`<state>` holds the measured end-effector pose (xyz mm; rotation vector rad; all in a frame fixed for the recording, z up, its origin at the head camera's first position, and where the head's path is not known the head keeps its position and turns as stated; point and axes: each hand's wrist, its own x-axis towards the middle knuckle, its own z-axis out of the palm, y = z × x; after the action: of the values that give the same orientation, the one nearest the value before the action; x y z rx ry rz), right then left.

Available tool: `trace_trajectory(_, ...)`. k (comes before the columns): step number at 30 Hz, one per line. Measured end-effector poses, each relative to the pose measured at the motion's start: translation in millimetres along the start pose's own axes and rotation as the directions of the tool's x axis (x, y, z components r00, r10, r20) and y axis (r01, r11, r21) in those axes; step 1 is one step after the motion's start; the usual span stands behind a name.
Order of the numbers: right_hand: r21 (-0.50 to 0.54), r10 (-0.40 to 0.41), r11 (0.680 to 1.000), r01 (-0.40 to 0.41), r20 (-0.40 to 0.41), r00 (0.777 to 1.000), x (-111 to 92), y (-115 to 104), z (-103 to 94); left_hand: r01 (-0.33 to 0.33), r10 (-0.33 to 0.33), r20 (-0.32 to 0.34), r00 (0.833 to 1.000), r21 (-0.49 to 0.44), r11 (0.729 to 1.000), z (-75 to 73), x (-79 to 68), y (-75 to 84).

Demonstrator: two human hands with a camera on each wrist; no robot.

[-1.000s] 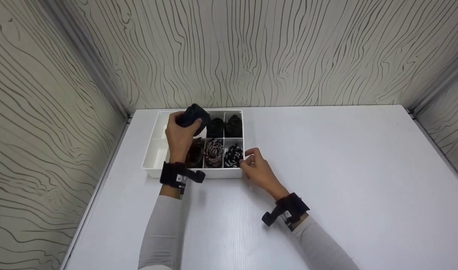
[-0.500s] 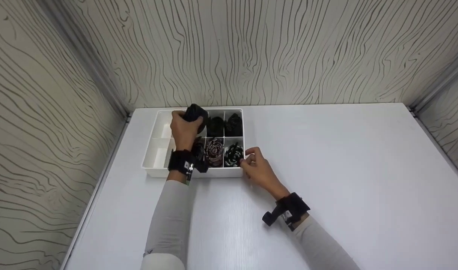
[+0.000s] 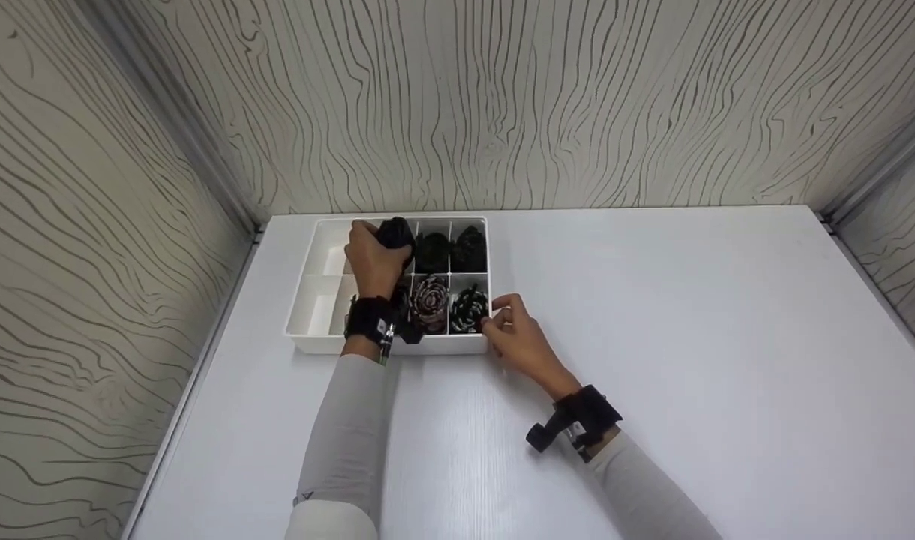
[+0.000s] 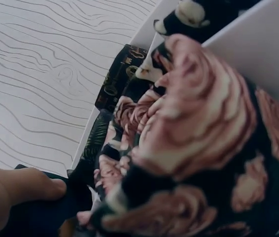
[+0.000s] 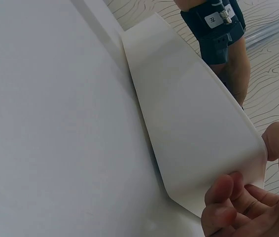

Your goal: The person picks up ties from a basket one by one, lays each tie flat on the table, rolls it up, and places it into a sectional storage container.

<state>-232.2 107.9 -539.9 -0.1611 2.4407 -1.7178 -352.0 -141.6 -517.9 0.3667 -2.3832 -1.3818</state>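
A white divided box [image 3: 390, 346] lies near the back wall, with rolled-up cloths in several compartments. My left hand [image 3: 375, 259] grips a dark rolled-up cloth [image 3: 395, 234] low in the back row, left of the dark green roll [image 3: 432, 251]. In the left wrist view, the thumb [image 4: 43, 186] presses on dark fabric, and a rose-patterned roll [image 4: 193, 118] fills the foreground. My right hand [image 3: 521, 341] pinches the box's front right corner. The right wrist view shows its thumb [image 5: 277, 140] at the rim and curled fingers [image 5: 221, 197] against the outer wall.
Another dark roll [image 3: 469, 249] is at the back right of the box. In its front row are a pink-and-dark roll [image 3: 430, 304] and a black-and-white roll [image 3: 469, 309]. The white table [image 3: 690, 360] extends right, below wood-patterned walls [image 3: 547, 105].
My left hand has moved slightly right and lowered the dark rolled-up cloth into the back row. My right hand has kept its grip on the box corner.
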Motion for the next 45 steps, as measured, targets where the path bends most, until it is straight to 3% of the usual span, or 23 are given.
trace_trajectory(1,0.0,0.002,1.0,-0.002,0.001,1.0,0,0,0.0,0.011,-0.011,0.005,1.0,0.023,1.0,-1.6,-4.9,8.5)
trace_trajectory(6,-0.001,0.004,1.0,-0.004,0.01,1.0,0,1,0.0,0.039,-0.042,0.032,0.999,0.093,0.995,-1.5,-9.5,14.7)
trace_trajectory(7,-0.002,0.002,1.0,-0.002,0.011,1.0,0,2,0.2,0.053,-0.058,0.043,0.997,0.115,0.992,-4.9,-15.1,23.9)
trace_trajectory(15,0.007,-0.007,1.0,0.007,0.003,1.0,0,1,-1.1,0.052,-0.074,0.142,0.987,0.151,0.987,-8.0,-14.3,25.5)
trace_trajectory(26,0.029,-0.012,1.0,0.011,0.012,1.0,1,2,1.5,0.025,-0.072,0.195,0.978,0.233,0.972,-15.6,-16.5,27.6)
trace_trajectory(30,0.032,-0.008,0.999,0.007,0.017,1.0,0,3,1.5,0.036,-0.082,0.211,0.974,0.214,0.976,-17.8,-16.6,26.3)
trace_trajectory(34,0.027,-0.004,1.0,0.003,0.023,1.0,0,3,1.3,0.009,-0.054,0.227,0.972,0.196,0.981,-20.8,-16.2,23.8)
trace_trajectory(39,0.027,0.0,1.0,-0.001,0.039,0.999,-1,4,0.9,-0.109,0.057,0.228,0.972,0.223,0.969,-20.3,-13.1,11.5)
trace_trajectory(41,0.027,0.001,1.0,-0.002,0.045,0.999,0,4,1.1,-0.156,0.107,0.212,0.971,0.226,0.962,-16.5,-7.2,-0.8)
trace_trajectory(45,-0.008,-0.009,1.0,0.009,0.058,0.998,-1,5,-1.9,-0.115,0.076,0.212,0.974,0.176,0.978,-23.6,-9.2,3.4)
